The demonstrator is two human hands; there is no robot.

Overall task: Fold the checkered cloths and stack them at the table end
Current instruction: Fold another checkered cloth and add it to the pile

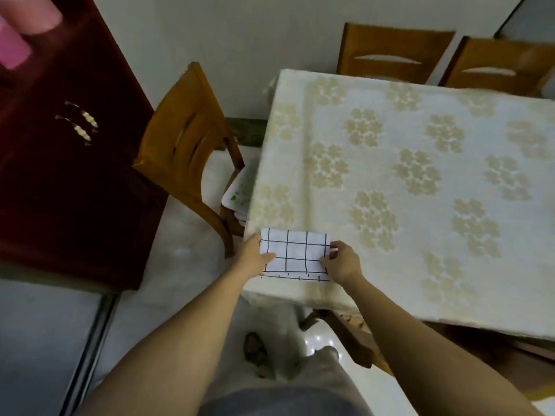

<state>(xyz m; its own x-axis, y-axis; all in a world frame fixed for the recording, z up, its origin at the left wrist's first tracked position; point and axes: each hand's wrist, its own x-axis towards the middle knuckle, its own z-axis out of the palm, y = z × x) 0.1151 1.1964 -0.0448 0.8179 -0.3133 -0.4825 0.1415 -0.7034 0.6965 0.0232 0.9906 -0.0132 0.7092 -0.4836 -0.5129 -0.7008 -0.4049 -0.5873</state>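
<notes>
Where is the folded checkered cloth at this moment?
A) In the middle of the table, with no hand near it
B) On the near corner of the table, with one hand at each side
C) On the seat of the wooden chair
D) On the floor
B: the checkered cloth lies on the near corner of the table, with the left hand at its left edge and the right hand at its right edge.

A cream floral tablecloth (420, 175) covers the table on the right. A wooden chair (192, 145) stands at its left end, two more chairs (396, 52) along the far side. A dark red cabinet (66, 175) fills the left.
</notes>
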